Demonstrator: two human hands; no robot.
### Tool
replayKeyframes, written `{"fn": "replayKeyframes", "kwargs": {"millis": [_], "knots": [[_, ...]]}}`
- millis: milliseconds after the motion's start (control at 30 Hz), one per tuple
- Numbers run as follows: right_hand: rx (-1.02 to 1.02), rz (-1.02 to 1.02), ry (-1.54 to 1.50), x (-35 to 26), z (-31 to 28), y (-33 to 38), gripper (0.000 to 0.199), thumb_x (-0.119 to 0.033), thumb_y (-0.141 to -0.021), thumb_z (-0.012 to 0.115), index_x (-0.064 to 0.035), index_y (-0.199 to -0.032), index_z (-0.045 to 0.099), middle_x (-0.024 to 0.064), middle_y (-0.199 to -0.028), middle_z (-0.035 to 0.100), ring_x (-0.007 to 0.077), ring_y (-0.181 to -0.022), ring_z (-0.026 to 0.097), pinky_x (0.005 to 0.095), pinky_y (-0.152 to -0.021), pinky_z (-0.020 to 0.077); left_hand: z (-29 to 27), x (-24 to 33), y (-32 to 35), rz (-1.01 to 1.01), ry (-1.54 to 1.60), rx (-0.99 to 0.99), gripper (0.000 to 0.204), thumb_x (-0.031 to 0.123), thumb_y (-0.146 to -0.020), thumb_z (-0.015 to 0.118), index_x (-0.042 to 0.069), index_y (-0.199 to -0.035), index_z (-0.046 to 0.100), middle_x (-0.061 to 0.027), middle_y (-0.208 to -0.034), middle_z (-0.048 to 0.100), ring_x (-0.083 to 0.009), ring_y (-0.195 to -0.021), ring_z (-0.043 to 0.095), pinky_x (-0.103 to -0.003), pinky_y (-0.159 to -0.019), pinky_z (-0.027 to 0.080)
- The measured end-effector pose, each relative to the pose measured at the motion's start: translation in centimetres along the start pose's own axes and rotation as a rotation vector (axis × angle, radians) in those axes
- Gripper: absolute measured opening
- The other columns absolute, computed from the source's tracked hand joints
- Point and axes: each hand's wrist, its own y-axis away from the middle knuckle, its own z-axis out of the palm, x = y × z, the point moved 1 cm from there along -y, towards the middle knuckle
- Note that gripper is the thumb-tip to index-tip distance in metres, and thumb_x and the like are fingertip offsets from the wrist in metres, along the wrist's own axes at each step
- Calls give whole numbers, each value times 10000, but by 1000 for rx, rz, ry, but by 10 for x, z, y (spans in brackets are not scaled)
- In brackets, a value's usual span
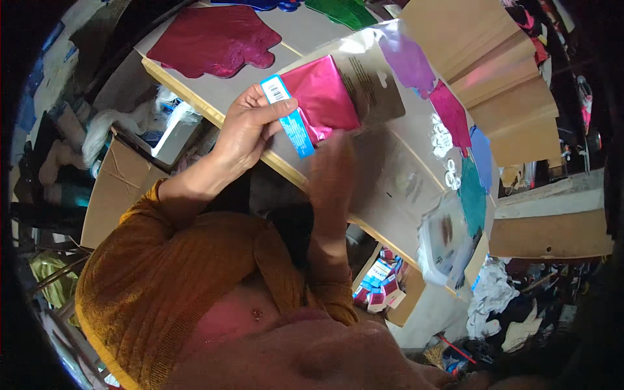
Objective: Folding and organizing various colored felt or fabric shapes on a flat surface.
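pink foil packet [318,97] pinched in left hand [244,127], right hand [331,169] just below.

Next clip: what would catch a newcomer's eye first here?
The shiny pink foil packet with a blue strip, held at picture centre by the left hand, with the blurred right hand just below it. Beyond, a dark red foil shape lies on the table, upper left.

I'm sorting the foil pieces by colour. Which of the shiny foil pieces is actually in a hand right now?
The folded bright pink foil piece with the blue paper strip, pinched by the left hand. The dark red foil shape and the purple and teal ones lie untouched on the table.
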Motion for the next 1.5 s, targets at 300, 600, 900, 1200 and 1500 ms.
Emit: {"fn": "replayKeyframes", "kwargs": {"millis": [300, 600, 900, 1200, 1500], "knots": [[482, -381, 290, -33, -25, -26, 377, -148, -903, 690, 24, -1231, 624, 186, -1149, 649, 352, -1024, 611, 435, -950, 469, -7, 2, -2, 12, -30, 61, 118, -21, -872, 689, 47, -962, 655, -42, -887, 719, -100, -779, 686, -232, -725, 581], [245, -174, 10, -33, -6, -27, 307, -145, -886, 708, -22, -1164, 670, 158, -1089, 680, 322, -1011, 618, 417, -912, 475, -10, -4, 0, 62, 2, -26, 152, -38, -865, 689, 45, -983, 641, -46, -901, 719, -107, -799, 690, -236, -737, 582], [584, -112, -101, -6, -23, -29, 444, -209, -944, 651, -21, -1333, 545, 170, -1265, 606, 273, -1172, 582, 375, -1007, 455, -22, 4, -6, 17, -41, -71, 186, -42, -857, 701, 39, -1003, 618, -58, -895, 716, -111, -793, 692, -238, -720, 580], [224, 193, -689, 10, -16, -24, 473, -274, -1029, 524, -6, -1413, 454, 143, -1406, 520, 247, -1257, 535, 364, -1031, 461, -33, 14, -12, -117, -289, -114, 218, -30, -824, 735, 44, -1000, 629, -37, -878, 707, -93, -731, 659, -215, -637, 518], [331, 277, -1087, -9, -23, -19, 391, -206, -1057, 427, 1, -1387, 458, 190, -1411, 501, 297, -1297, 500, 406, -1103, 414, -40, 30, -38, -223, -477, -106, 220, -10, -786, 756, 51, -963, 639, -5, -833, 682, -71, -716, 634, -218, -626, 491]]}}
